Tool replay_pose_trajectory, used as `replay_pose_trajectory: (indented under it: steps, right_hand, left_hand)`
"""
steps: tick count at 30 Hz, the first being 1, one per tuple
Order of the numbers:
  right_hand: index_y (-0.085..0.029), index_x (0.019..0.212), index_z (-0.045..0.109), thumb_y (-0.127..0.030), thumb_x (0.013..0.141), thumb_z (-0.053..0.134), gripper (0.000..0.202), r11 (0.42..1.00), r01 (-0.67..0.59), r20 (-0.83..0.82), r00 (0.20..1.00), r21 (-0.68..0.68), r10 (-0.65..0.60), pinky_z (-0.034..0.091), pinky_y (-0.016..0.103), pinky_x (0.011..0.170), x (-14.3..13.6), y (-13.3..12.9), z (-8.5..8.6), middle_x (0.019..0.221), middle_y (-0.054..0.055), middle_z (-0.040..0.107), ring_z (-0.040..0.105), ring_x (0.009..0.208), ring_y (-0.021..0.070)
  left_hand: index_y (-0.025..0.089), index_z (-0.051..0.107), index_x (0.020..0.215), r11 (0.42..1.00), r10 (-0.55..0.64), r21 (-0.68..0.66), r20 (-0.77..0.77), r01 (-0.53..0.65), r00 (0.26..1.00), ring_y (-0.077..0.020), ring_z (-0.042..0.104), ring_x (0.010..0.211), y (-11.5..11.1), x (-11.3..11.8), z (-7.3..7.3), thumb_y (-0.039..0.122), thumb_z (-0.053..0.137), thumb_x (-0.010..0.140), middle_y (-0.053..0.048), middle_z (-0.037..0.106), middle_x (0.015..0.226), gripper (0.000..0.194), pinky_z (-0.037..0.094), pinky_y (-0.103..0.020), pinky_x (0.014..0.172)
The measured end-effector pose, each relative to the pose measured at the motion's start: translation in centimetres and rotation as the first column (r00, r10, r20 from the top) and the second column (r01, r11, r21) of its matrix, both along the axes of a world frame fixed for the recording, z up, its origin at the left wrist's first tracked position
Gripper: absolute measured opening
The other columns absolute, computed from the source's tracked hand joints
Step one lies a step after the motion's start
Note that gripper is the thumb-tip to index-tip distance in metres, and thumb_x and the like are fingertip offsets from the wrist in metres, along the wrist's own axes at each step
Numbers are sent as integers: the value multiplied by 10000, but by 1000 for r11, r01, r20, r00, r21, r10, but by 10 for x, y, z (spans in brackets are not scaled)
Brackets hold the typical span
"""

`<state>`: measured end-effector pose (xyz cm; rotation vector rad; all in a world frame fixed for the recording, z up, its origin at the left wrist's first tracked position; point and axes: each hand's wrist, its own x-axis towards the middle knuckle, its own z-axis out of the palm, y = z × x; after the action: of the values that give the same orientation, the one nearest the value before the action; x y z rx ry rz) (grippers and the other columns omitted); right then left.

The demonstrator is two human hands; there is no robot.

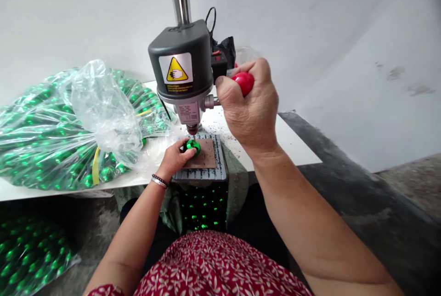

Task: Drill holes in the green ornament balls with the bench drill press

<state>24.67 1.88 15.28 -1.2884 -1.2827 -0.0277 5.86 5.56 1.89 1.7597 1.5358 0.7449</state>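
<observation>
My left hand (175, 157) pinches a shiny green ball (194, 145) under the bit of a drill press (182, 66). The ball rests over a brown board (206, 154) on the grooved grey base (220, 165). The bit's tip meets the top of the ball or sits just over it; I cannot tell which. Raised to the right of the drill head, my right hand (253, 107) is wrapped round the red knob (244, 82) of the feed lever. A warning label (176, 74) shows on the machine's dark housing.
A big clear plastic bag (103, 116) full of green balls covers the white table's (289, 142) left side. Another bag of green balls (31, 254) lies low at the left. Below the base, more green balls (205, 206) sit inside a green sack (237, 172). Dark shavings are scattered about.
</observation>
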Motion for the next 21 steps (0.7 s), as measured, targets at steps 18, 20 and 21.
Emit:
replay_pose_trajectory:
  steps: [18, 20, 21]
  right_hand:
    - [-255, 922, 487, -476, 988, 569, 245, 980, -92, 3, 996, 179, 93, 530, 267, 732, 4, 7, -8, 823, -54, 568, 560, 712, 83]
    - [-257, 918, 477, -465, 995, 556, 236, 981, -92, 10, 996, 173, 92, 525, 269, 739, 4, 7, -8, 821, -54, 557, 558, 717, 84]
    - [-256, 909, 467, -448, 991, 560, 228, 983, -87, 6, 996, 164, 87, 517, 268, 734, 4, 7, -7, 811, -55, 547, 547, 709, 84]
  left_hand:
    - [181, 765, 1220, 998, -59, 6, 133, 58, 989, -217, 715, 1014, 11, -10, -21, 334, 798, 763, -32, 798, 1090, 483, 547, -351, 1023]
    - [181, 768, 1232, 998, -65, 1, 145, 65, 987, -215, 719, 1003, 13, -10, -22, 335, 807, 758, -29, 798, 1078, 499, 548, -353, 1022]
    - [180, 769, 1240, 997, -72, -4, 144, 73, 987, -215, 720, 994, 14, -11, -22, 334, 812, 755, -28, 798, 1070, 511, 552, -352, 1014]
